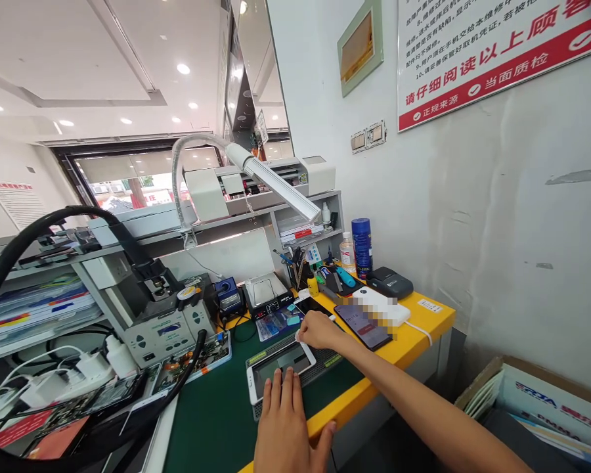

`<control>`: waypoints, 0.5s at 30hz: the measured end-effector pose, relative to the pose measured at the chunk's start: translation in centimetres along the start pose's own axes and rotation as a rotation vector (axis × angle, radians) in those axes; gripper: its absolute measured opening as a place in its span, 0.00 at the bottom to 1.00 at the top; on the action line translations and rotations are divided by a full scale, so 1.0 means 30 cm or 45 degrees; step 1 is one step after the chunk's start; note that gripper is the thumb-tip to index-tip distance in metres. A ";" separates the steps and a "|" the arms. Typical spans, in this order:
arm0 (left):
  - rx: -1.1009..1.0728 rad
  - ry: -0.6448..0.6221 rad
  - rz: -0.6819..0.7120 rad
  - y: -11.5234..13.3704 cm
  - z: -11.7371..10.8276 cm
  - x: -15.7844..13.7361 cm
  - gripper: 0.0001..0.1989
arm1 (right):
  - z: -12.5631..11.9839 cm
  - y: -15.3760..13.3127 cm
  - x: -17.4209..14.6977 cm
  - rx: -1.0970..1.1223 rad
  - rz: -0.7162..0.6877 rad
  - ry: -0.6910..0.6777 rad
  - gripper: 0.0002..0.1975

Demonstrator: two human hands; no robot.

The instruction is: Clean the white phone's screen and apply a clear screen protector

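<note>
A white-framed phone (pixel 280 365) lies screen up on a dark perforated plate (pixel 333 360) on the green mat. My left hand (pixel 284 424) is open, its fingertips resting flat along the phone's near edge. The thumb is apart from the fingers, by the yellow table edge. My right hand (pixel 320 330) is closed in a pinch at the phone's far right corner. What sits between those fingertips is hidden by the hand.
Right of my right hand lie a dark phone (pixel 362 325) with a lit screen and a white device (pixel 381 307). A hot-air station (pixel 165 335) and circuit boards (pixel 192 364) stand left. A blue can (pixel 361 248) is by the wall; a lamp (pixel 276 180) hangs overhead.
</note>
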State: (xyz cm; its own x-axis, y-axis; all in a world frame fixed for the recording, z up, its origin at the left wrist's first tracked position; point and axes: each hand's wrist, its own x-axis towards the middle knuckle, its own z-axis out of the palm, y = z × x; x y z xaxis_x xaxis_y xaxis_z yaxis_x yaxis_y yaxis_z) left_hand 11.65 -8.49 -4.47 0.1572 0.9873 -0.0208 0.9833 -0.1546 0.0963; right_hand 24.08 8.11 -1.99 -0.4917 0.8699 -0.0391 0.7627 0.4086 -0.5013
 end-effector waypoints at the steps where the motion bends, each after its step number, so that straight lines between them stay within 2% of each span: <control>1: 0.002 -0.010 -0.002 0.002 -0.007 0.000 0.47 | 0.006 0.006 -0.003 0.006 0.001 0.029 0.14; 5: -0.013 -0.024 0.008 -0.002 -0.033 -0.004 0.47 | 0.030 0.022 -0.034 0.033 -0.046 0.147 0.11; 9: -0.009 0.008 0.069 -0.021 -0.059 -0.008 0.44 | 0.046 0.032 -0.099 0.055 -0.111 0.245 0.18; 15: -0.003 0.145 0.234 -0.076 -0.089 0.007 0.31 | 0.060 0.031 -0.207 0.064 -0.182 0.344 0.18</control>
State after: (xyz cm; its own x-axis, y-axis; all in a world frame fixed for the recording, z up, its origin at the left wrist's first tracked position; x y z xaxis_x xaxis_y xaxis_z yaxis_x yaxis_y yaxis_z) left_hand 9.18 -7.82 -2.04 0.3226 0.9401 0.1099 0.9387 -0.3327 0.0906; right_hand 27.09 2.59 -3.76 -0.4579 0.8492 0.2631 0.6687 0.5240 -0.5275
